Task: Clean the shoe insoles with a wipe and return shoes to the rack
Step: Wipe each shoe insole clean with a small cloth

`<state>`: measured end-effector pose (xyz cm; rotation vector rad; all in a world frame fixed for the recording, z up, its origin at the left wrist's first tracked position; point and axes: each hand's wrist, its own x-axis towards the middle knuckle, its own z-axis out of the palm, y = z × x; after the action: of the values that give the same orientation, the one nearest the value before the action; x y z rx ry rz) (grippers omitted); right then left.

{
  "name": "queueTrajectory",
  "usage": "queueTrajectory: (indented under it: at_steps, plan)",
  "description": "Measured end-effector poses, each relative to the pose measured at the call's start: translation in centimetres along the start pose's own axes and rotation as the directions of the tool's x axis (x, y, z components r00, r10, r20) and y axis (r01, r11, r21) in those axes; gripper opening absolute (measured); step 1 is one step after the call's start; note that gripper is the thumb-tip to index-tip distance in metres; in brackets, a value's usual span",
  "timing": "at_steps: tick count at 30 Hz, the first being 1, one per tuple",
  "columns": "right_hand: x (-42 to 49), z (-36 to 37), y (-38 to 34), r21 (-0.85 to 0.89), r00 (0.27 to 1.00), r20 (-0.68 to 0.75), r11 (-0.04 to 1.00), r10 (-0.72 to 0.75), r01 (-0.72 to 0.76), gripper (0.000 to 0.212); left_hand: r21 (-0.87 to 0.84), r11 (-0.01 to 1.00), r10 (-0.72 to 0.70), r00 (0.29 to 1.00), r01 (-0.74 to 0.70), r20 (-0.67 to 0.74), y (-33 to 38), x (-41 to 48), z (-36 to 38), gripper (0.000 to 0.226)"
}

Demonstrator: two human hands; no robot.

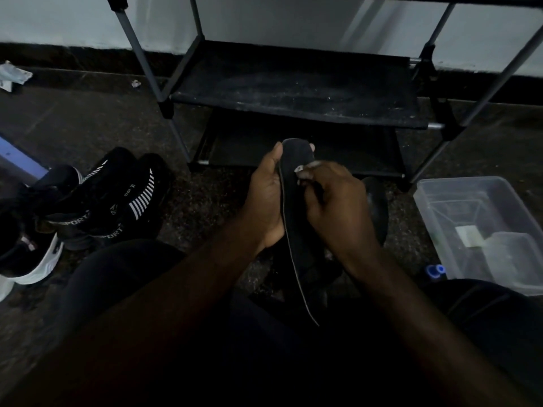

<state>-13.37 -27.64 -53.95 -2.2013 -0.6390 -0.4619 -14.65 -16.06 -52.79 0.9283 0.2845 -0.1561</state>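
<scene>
Black insole [296,207]: held above the floor [205,201] between both hands, in front of the rack's lowest shelf; the rounded end points up and the other end points down toward the lap.
Grip, left hand [264,198]: wraps the insole's left edge, thumb on the front near the top, fingertips showing behind it.
Grip, right hand [332,207]: fingers are curled and pinch the wipe against the insole's face near the top.
White wipe [307,167]: only a small pale scrap shows at the fingertips; the rest is hidden.
Dark shape [377,207]: rounded, on the floor behind the right hand; insole or shoe, I cannot tell.
Grey-poled rack [293,89]: dark fabric shelves, the middle one speckled with dust.
Clear tub [440,201]: on the floor by the rack's front right leg. It holds a smaller clear box and a pale square piece; anything else inside is blurred.
Blue cap [435,270]: just beside the tub's near left corner, partly behind a knee.
Striped shoes [117,201]: black pair lettered "SPORT", on the floor to the left.
Two-tone sneaker [35,259]: black and white, cut off by the picture's left edge.
Crumpled paper [14,74]: at the far left of the floor, near the wall.
Hard to read: in the dim light the insole's lower end merges with the dark lap.
</scene>
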Motion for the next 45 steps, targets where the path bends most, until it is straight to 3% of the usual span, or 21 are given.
queueTrajectory:
  at_steps: [3,6,10,14,17,20,22,24,31,34,38,41,43,45]
  plan:
    - [-0.9,0.0,-1.7,0.169,0.999,0.035,0.986,0.007,-0.013,0.023,-0.012,1.0,-0.009,1.0,0.009,-0.004,0.1,0.1,-0.2,0.069]
    - [-0.7,0.0,-1.5,0.08,0.993,0.075,0.993,-0.087,0.081,0.03,-0.042,0.999,-0.001,1.0,0.001,0.008,0.3,0.0,-0.2,0.069]
    - [0.0,-0.1,-0.3,-0.092,0.999,0.003,0.995,-0.038,0.038,0.027,-0.054,0.998,0.015,1.0,-0.014,0.01,0.1,0.1,0.1,0.065]
    - [-1.1,0.1,-2.2,0.102,0.999,-0.01,0.994,-0.045,0.046,0.021,-0.062,0.998,-0.005,1.0,0.006,0.015,0.3,0.1,0.0,0.064]
    - [-1.0,0.1,-2.0,0.099,0.996,-0.03,0.992,-0.082,0.084,0.018,-0.069,0.998,-0.008,1.0,0.009,0.014,0.5,0.0,0.2,0.064]
    - [0.1,-0.7,-0.6,0.157,0.991,-0.127,0.987,0.054,-0.033,0.02,-0.087,0.996,0.008,1.0,-0.007,0.018,0.5,-0.3,0.4,0.064]
    - [0.5,-1.4,-0.3,0.259,0.958,-0.183,0.951,0.219,-0.167,0.032,-0.063,0.998,0.003,1.0,-0.001,0.029,0.6,-0.5,0.5,0.064]
    - [0.5,-1.4,-0.5,0.316,0.947,-0.168,0.925,0.274,-0.212,0.044,-0.058,0.998,-0.004,1.0,0.005,0.026,0.6,-0.6,0.7,0.064]
    - [-0.7,0.1,-2.0,0.086,0.993,-0.034,0.991,0.109,-0.106,0.027,-0.122,0.992,-0.035,0.999,0.034,-0.004,0.4,-0.2,0.6,0.061]
    - [-0.7,-0.1,-2.2,0.136,0.991,-0.05,0.983,0.128,-0.12,0.014,-0.087,0.996,-0.02,1.0,0.021,0.007,0.4,-0.2,0.6,0.059]
    - [-0.7,-0.3,-2.7,0.2,0.996,-0.002,0.976,0.09,-0.087,0.017,-0.024,1.0,0.007,1.0,-0.007,-0.001,0.1,-0.2,0.3,0.06]
    - [-0.3,-0.3,-1.6,-0.015,0.999,0.025,1.0,0.028,-0.027,0.017,-0.005,1.0,0.031,1.0,-0.031,-0.002,0.1,-0.2,0.3,0.06]
    - [0.3,-0.4,-0.4,-0.137,0.998,0.012,0.989,0.065,-0.063,0.014,0.008,0.999,0.038,0.999,-0.037,-0.004,0.0,-0.2,0.4,0.058]
    - [0.4,-0.6,-0.2,-0.111,0.993,-0.009,0.987,0.117,-0.117,0.012,0.018,0.999,0.03,1.0,-0.03,-0.003,-0.2,-0.2,0.5,0.057]
